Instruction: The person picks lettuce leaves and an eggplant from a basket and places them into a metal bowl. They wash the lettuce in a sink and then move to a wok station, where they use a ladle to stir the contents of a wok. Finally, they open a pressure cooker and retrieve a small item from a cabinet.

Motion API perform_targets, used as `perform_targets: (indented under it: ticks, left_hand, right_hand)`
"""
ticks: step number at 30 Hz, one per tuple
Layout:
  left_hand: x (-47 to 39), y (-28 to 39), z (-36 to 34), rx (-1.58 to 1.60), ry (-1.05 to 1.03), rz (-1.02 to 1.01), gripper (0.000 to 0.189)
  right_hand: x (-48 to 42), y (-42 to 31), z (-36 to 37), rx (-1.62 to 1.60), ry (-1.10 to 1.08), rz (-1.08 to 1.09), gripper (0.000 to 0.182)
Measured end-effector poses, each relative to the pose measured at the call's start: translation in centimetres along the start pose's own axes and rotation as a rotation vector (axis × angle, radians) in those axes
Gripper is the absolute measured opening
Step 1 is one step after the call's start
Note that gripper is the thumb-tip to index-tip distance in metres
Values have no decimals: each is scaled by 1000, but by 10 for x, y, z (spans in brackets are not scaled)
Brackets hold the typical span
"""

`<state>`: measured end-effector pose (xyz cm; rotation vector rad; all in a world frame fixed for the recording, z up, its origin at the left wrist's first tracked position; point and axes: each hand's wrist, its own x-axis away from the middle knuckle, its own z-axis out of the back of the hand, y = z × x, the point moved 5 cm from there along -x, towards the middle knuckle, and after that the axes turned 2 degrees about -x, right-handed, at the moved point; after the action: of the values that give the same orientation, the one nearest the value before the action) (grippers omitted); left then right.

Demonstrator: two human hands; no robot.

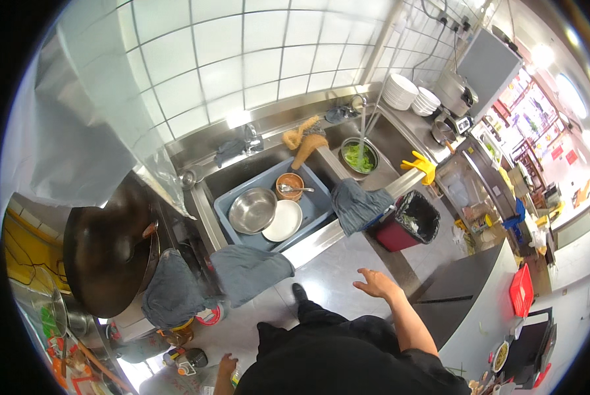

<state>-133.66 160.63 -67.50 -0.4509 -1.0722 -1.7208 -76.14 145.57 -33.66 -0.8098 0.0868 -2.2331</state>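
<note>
My right hand (375, 283) hangs above the tiled floor, fingers apart and holding nothing, below the dark red bin (397, 232). My left hand (229, 364) is low in the picture near some bottles; whether it grips anything is not clear. In front of me, a blue-grey plastic basin (235, 237) stands in the left sink. It holds a steel bowl (252, 210), a white plate (283, 221) and a brown bowl (290, 180) with a metal spoon (295, 188). In the right sink, water runs from a tap (362, 106) onto leafy greens (358, 158) in a round container.
Grey cloths (253, 271) hang over the sink's front edge. A large dark wok (110, 252) is at the left. Yellow rubber gloves (422, 167) lie on the right sink edge. Stacked white plates (399, 92) stand behind. A grey counter (490, 291) with a red basket (522, 290) is at the right.
</note>
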Motion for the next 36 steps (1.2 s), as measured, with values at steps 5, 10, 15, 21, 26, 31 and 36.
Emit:
perform_targets:
  ticks: [5, 10, 15, 21, 26, 31, 36]
  left_hand:
    - [-56, 81, 42, -24, -61, -315, 56]
    - [-97, 184, 4, 331, -111, 161, 53]
    - [-161, 319, -27, 255, -123, -128, 54]
    - [-150, 587, -71, 172, -307, -328, 51]
    - [-120, 726, -102, -90, -448, -385, 44]
    - [-219, 755, -155, -442, -671, -392, 46]
    - [-334, 825, -236, -284, -788, -247, 47]
  right_hand:
    - [22, 34, -12, -255, -28, -22, 59]
    - [30, 136, 11, -334, 84, -76, 60]
    - [84, 279, 46, -510, 288, -295, 61]
    - [214, 371, -103, -1698, 163, -847, 53]
    - [272, 281, -228, -2070, 31, -1341, 41]
    - [238, 212, -245, -2344, 163, -1341, 38]
    - [191, 230, -203, -2413, 411, -1281, 36]
